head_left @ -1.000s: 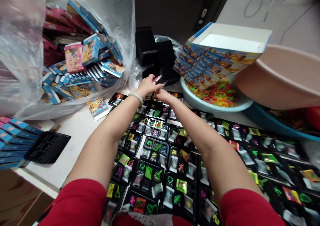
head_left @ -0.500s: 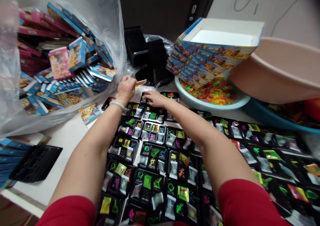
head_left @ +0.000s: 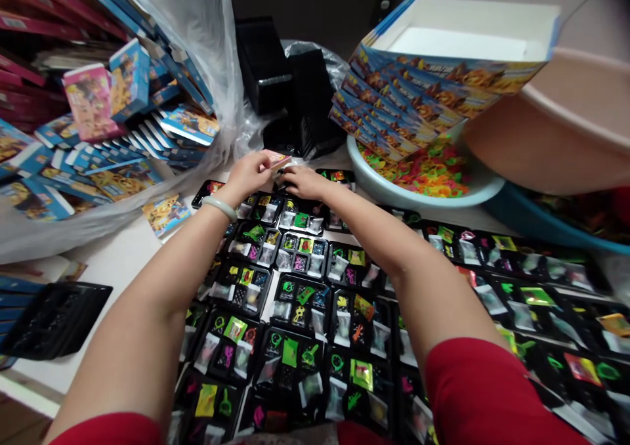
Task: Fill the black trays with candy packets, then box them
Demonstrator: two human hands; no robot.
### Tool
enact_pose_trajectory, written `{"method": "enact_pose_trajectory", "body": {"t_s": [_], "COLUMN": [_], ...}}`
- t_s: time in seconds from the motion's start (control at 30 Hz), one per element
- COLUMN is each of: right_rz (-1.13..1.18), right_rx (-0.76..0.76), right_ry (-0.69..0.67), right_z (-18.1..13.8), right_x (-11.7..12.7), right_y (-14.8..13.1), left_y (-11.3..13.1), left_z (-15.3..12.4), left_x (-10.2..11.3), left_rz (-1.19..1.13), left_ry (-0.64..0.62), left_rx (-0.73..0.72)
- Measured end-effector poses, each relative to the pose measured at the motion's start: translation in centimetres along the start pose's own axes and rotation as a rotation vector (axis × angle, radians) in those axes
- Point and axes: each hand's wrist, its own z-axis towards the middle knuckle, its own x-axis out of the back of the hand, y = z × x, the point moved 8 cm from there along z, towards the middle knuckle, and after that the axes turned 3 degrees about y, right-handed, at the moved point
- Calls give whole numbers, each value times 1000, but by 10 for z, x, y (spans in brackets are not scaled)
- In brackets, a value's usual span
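Filled black trays (head_left: 300,300) are covering the table; left hand (head_left: 251,172) is pinching a pink card (head_left: 275,159), right hand (head_left: 305,181), fingers flat, is pressing the far tray (head_left: 339,177).

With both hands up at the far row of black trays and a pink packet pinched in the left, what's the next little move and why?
Probably lower the pink packet into the far tray under the fingers. The left hand pinches it just above that tray, and the right hand rests on the tray's edge, seemingly steadying it.
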Motion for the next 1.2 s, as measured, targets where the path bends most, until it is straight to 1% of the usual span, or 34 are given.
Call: {"method": "enact_pose_trajectory", "body": {"t_s": [0.1, 0.27, 0.4, 0.6, 0.7, 0.8, 0.9, 1.07, 1.2], "right_rz": [-9, -66, -71, -105, -112, -88, -24, 65, 69], "right_rx": [0, 4, -33, -41, -22, -12, -26, -9, -49], "right_ry": [25, -69, -101, -173, -187, -165, -110, -16, -12], "right_z": [2, 3, 1, 5, 8, 7, 4, 1, -4], "right_x": [0, -7, -7, -7, -7, -5, -1, 8, 12], "right_y": [0, -3, -3, 3, 7, 10, 13, 17, 20], "left_y": [-4, -13, -16, -14, -13, -13, -13, -18, -26], "left_z": [-4, -8, -9, -6, -4, -4, -3, 2, 7], "left_x": [3, 3, 2, 3, 1, -1, -2, 0, 0], "left_rz": [-29, -112, -168, -165, -159, -140, -132, -199, -238], "left_ry": [26, 20, 18, 13, 2, 3, 16, 48, 61], "left_rx": [19, 64, 76, 90, 85, 88, 97, 127, 180]}}
